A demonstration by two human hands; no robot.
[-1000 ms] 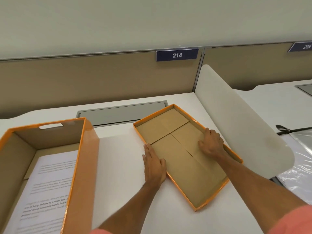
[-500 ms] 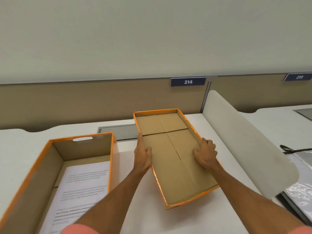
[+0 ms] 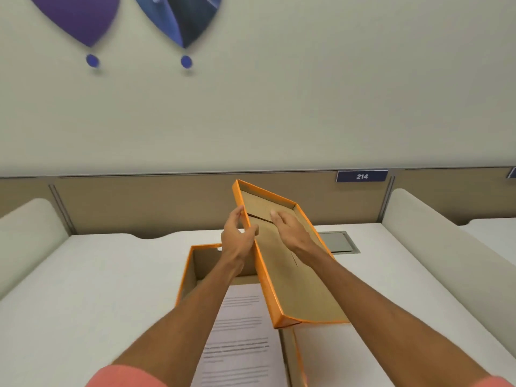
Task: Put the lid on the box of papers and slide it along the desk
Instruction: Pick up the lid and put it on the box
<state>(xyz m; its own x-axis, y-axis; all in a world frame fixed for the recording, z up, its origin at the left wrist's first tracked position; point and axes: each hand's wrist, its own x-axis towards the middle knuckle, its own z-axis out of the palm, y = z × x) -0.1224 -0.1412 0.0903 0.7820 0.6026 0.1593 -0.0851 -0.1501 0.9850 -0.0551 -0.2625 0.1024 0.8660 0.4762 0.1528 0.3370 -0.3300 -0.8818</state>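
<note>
The orange lid [image 3: 301,291], brown cardboard inside, is lifted off the desk and tilted, its hollow side facing me. My left hand [image 3: 237,241] grips its left rim, thumb over the edge. My right hand [image 3: 290,230] lies flat against the lid's inner face, fingers spread. Below and to the left stands the open orange box [image 3: 186,277], with printed white papers [image 3: 240,342] inside. The lid hangs over the box's right part and hides its right wall.
White desk [image 3: 97,289] between two rounded side dividers [image 3: 435,247]. A grey cable hatch [image 3: 337,241] sits at the back right, behind the lid. A brown partition [image 3: 145,205] with a blue "214" plate [image 3: 362,176] runs along the rear.
The lid has been lifted from the desk, tipped up and carried left over the open box. My view has swung left and up, so the box now sits in the middle.
</note>
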